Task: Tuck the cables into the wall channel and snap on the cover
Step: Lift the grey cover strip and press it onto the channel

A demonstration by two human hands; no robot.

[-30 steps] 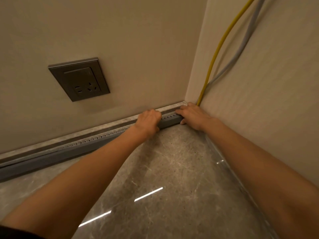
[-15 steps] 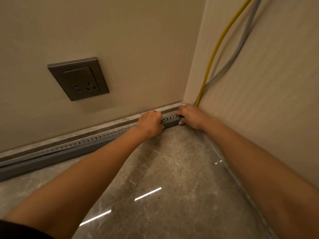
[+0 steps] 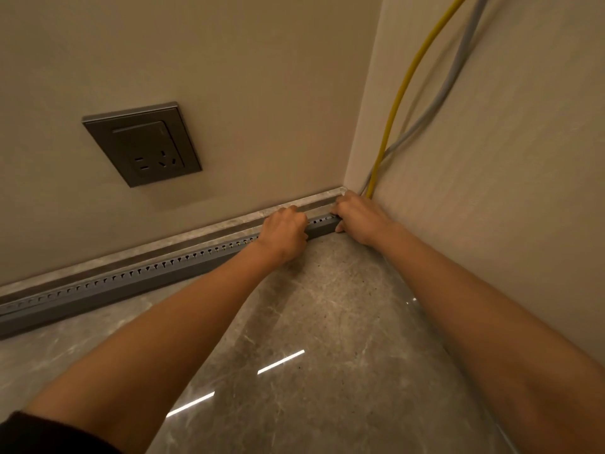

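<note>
Your 2 forearms reach over the polished floor point(image 3: 327, 322) to the corner. Your left hand point(image 3: 284, 231) and right hand point(image 3: 358, 217) curl their fingers over the slotted grey wall channel point(image 3: 147, 276). The yellow cable point(image 3: 397, 103) and grey cable point(image 3: 442, 93) enter it there; no cover shows yet.

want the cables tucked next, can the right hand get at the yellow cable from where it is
Probably yes: the right hand sits on the channel in the corner, right beside where the yellow cable comes down, with nothing between them.
</note>
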